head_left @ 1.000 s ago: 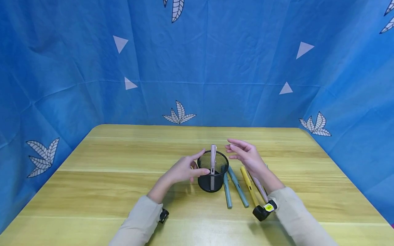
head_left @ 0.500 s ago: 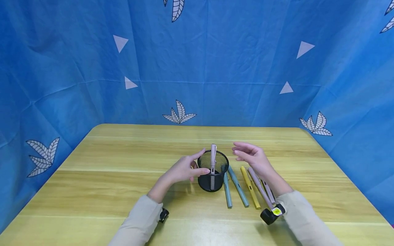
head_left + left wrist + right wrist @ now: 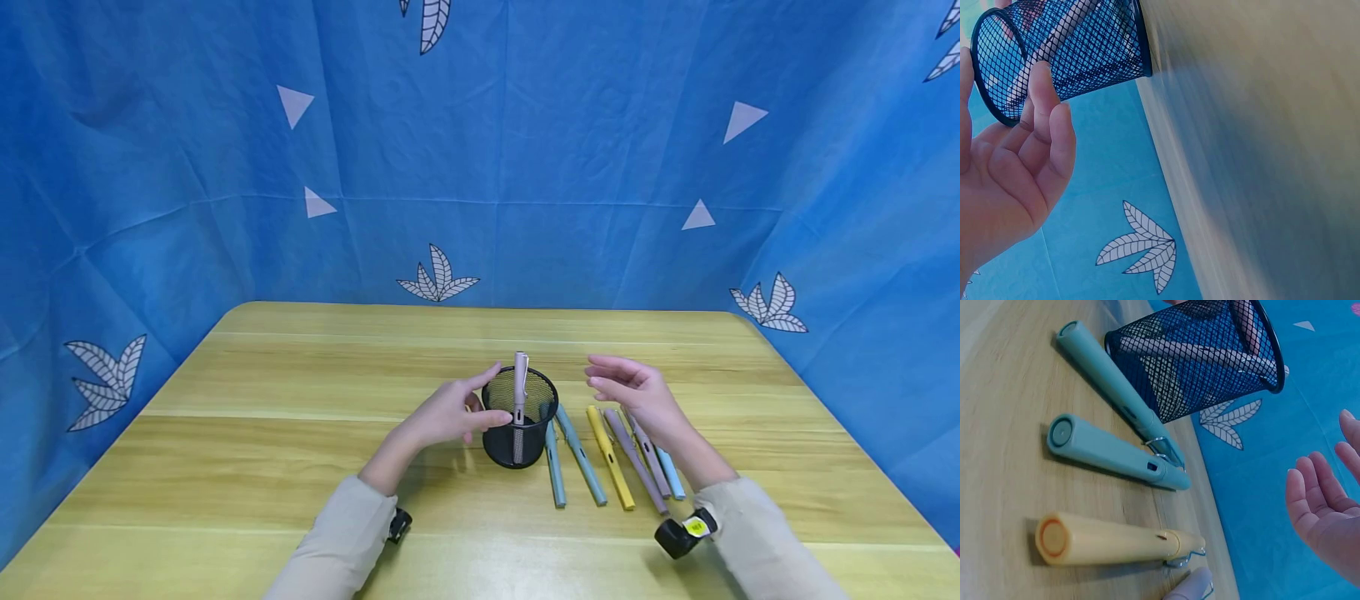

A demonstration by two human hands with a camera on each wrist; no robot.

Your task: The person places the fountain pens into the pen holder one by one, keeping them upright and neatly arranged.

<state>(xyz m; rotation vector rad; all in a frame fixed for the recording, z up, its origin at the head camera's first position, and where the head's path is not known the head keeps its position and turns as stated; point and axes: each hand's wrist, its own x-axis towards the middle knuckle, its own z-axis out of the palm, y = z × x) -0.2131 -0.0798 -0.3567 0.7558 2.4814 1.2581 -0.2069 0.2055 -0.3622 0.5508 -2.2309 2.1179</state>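
A black mesh pen holder (image 3: 513,450) stands upright on the table, with one light purple pen (image 3: 520,383) leaning inside. My left hand (image 3: 450,410) holds its left side, thumb at the front rim and index finger at the back rim. In the left wrist view, bent fingers (image 3: 1044,100) lie by the mesh. My right hand (image 3: 637,396) hovers above the pens on the right, fingers loosely bent and holding nothing. Beneath and beside it lie two teal pens (image 3: 581,458), a yellow pen (image 3: 611,462), two purple pens (image 3: 636,462) and a light blue pen (image 3: 670,475).
The wooden table (image 3: 300,467) reaches back to a blue cloth (image 3: 495,150) printed with leaves and triangles. Black wrist cameras (image 3: 677,537) are strapped at both sleeves. The two teal pens lie close against the holder's right side.
My right hand has moved right and slightly toward me, away from the pen holder, uncovering the purple and light blue pens. My left hand and the holder have stayed put.
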